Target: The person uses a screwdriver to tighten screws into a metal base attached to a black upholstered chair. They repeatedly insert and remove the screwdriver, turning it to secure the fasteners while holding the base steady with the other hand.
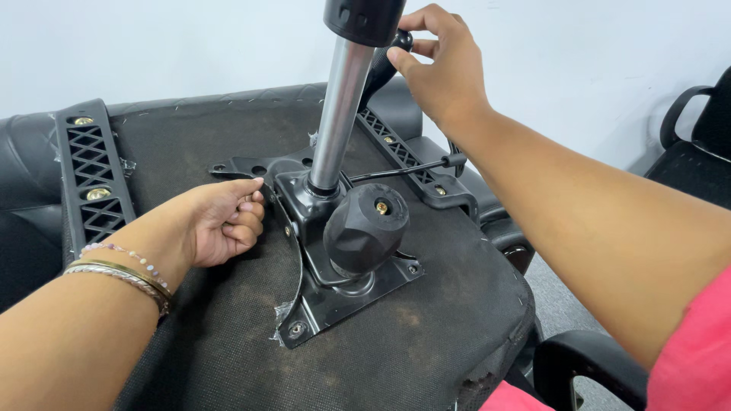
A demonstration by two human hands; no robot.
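Upside down on the floor lies a black padded office chair seat [426, 342], its dusty fabric underside facing up and torn at the near corner. Bolted to the middle of that underside is a black steel tilt mechanism plate [335, 301], and from it a polished silver gas lift cylinder [339, 106] rises almost upright, leaning slightly to the right, capped by a black plastic collar [364, 17] at the top edge of view. A big black faceted tension knob [367, 228] with a brass screw at its centre sticks out of the front of the mechanism.

The person's left hand [225, 221], with thin bracelets at the wrist, rests on the fabric just left of the plate; its fingers are curled in and its thumb and fingertips press the plate's curved left edge. The right hand [442, 68] is raised beside the top of the cylinder, fingers spread loosely and touching a black lever handle [381, 68] that slants up behind the column; I cannot tell whether it truly grips it. The two hands are well apart.

A thin black control rod [407, 169] runs out to the right from the mechanism. Black plastic lattice armrest brackets [91, 179] with brass bolts are fixed along both sides of the seat. Another black chair [697, 129] stands at the far right against the white wall.
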